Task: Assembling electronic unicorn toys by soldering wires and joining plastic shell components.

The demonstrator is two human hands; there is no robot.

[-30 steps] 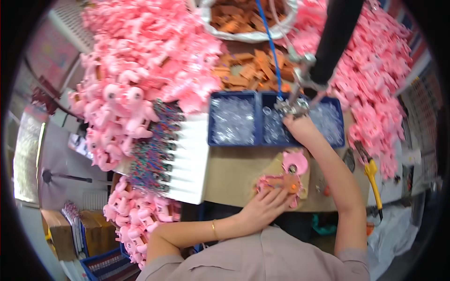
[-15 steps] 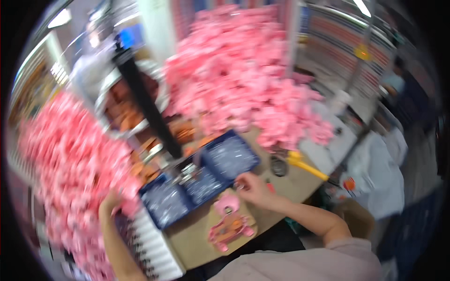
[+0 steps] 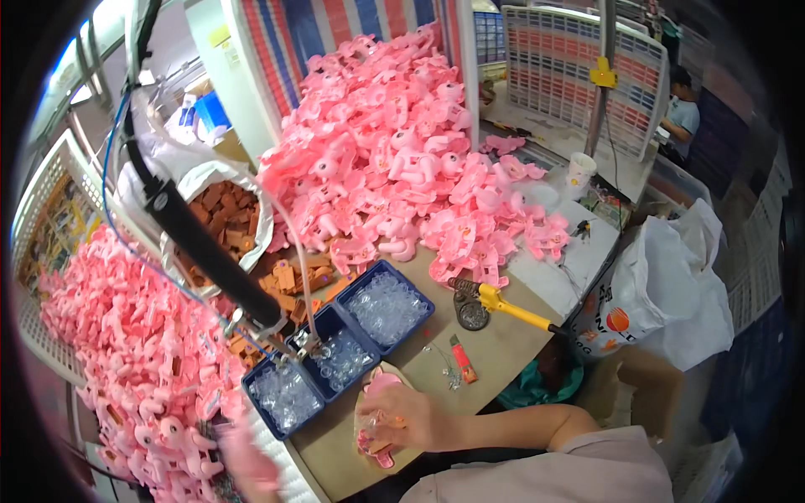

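Note:
My right hand (image 3: 418, 417) is over a pink animal-shaped plastic shell (image 3: 384, 381) lying in a tan holder on the table. Its fingers are bent down into the shell; whatever small part they pinch is hidden. Orange bits show inside the shell beside the fingertips. My left hand (image 3: 251, 461) is smeared by motion at the lower left, beside the pile of pink toy parts (image 3: 159, 327). A pink blur lies about its fingers, and I cannot make out its grip. Just beyond the holder, a blue three-part tray (image 3: 375, 342) contains small clear plastic pieces.
A black-sleeved arm with a metal nozzle (image 3: 310, 342) reaches over the tray. A yellow-handled tool (image 3: 516, 308) and a red cutter (image 3: 463, 360) lie to the right. Orange blocks (image 3: 293, 277) lie behind the tray. A large pink parts heap (image 3: 377, 159) rises at the back.
My right hand has come from beside the tray down onto the pink shell. My left hand has moved from the pink pile toward me. The view has shifted.

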